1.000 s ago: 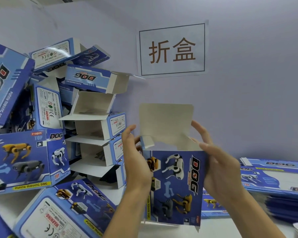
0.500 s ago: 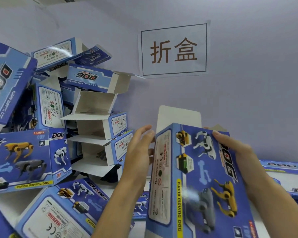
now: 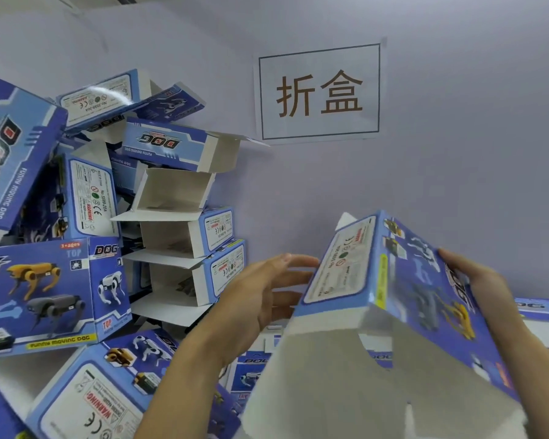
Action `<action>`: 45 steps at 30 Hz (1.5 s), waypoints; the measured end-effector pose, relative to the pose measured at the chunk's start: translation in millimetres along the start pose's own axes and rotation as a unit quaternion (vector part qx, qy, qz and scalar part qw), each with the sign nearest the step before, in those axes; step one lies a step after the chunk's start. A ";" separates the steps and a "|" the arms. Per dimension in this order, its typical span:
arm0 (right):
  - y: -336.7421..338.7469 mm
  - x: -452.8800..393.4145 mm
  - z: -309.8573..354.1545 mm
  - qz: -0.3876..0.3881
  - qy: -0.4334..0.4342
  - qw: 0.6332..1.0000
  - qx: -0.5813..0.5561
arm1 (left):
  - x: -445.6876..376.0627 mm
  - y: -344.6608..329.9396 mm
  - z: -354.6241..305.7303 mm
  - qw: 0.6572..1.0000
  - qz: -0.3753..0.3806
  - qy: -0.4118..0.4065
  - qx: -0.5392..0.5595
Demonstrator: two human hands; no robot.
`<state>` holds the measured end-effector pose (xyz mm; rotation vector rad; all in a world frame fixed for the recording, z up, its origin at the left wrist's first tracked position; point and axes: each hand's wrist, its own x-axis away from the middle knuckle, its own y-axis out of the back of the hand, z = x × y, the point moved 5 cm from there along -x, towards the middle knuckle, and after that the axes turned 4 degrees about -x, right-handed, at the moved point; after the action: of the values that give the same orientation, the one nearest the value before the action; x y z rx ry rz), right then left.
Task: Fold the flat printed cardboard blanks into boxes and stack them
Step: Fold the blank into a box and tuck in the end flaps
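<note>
Item: blue box [image 3: 390, 299], right of the box pile [image 3: 108, 232], gripped by my right hand [image 3: 479, 280]; left hand [image 3: 263, 296] flat-fingered against its side.

— What's in the hands?
— A blue dog-print box [image 3: 390, 299], tilted, white flaps open toward us; right hand [image 3: 485, 286] grips it, left hand [image 3: 263, 296] spread beside it.
— Left?
— Folded boxes [image 3: 178, 242] piled against the wall.

White paper wall sign [image 3: 319, 91]: "折盒". Folded blue printed cardboard box at left [image 3: 54, 296]: "DOG", "3+ages", "TOP", "FUNNY MOVING DOG". Blue box lying at bottom left [image 3: 89, 403]: "WARNING", CE mark.
</note>
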<state>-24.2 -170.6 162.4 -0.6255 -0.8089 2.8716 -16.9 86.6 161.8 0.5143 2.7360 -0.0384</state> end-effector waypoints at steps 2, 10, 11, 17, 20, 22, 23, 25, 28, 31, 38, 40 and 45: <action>-3.2 -6.0 -4.0 0.017 -0.054 0.998 -0.001 | 0.9 2.3 -2.3 0.999 -0.006 -0.001 0.039; -60.6 15.8 -29.8 0.206 -0.221 0.949 0.096 | 3.5 15.7 10.7 0.977 -0.176 0.064 0.103; -59.9 12.8 -35.6 0.213 -0.215 0.950 0.080 | 4.9 19.7 11.7 0.976 -0.180 0.064 0.109; -44.8 11.2 -51.9 0.268 -0.272 0.924 0.040 | 6.1 28.1 27.3 0.976 -0.165 0.103 0.097; -39.1 -12.1 -57.6 0.192 -0.195 0.951 0.141 | 1.0 15.3 29.4 0.980 -0.124 0.103 0.115; -31.9 -14.1 -60.7 0.199 -0.142 0.939 0.241 | -2.0 1.8 30.2 0.983 -0.086 0.108 0.120; -30.6 -19.0 -61.0 0.179 -0.125 0.933 0.287 | -3.4 -4.0 30.7 0.985 -0.075 0.106 0.117; -32.3 -18.7 -60.0 0.161 -0.102 0.922 0.338 | -5.2 -10.9 32.2 0.989 -0.076 0.097 0.086; -28.0 -15.0 -63.7 0.148 -0.082 0.924 0.343 | -5.3 -11.2 34.7 0.989 -0.114 0.092 0.003; -25.4 -16.7 -67.7 0.122 -0.089 0.934 0.325 | -5.4 -6.3 37.3 0.985 -0.137 0.083 -0.057; -33.3 -11.8 -69.3 0.173 -0.134 0.931 0.292 | -4.1 -4.0 35.8 0.986 -0.131 0.095 -0.045; -35.7 -10.0 -67.1 0.193 -0.134 0.926 0.296 | -4.1 -3.9 35.7 0.986 -0.133 0.097 -0.031; -36.9 -8.8 -65.4 0.194 -0.142 0.930 0.277 | -3.5 -4.8 35.4 0.991 -0.105 0.087 -0.008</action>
<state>9.9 -109.4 133.9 -0.3271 0.1609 3.3620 -3.6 77.7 129.7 0.2338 2.9490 -0.0257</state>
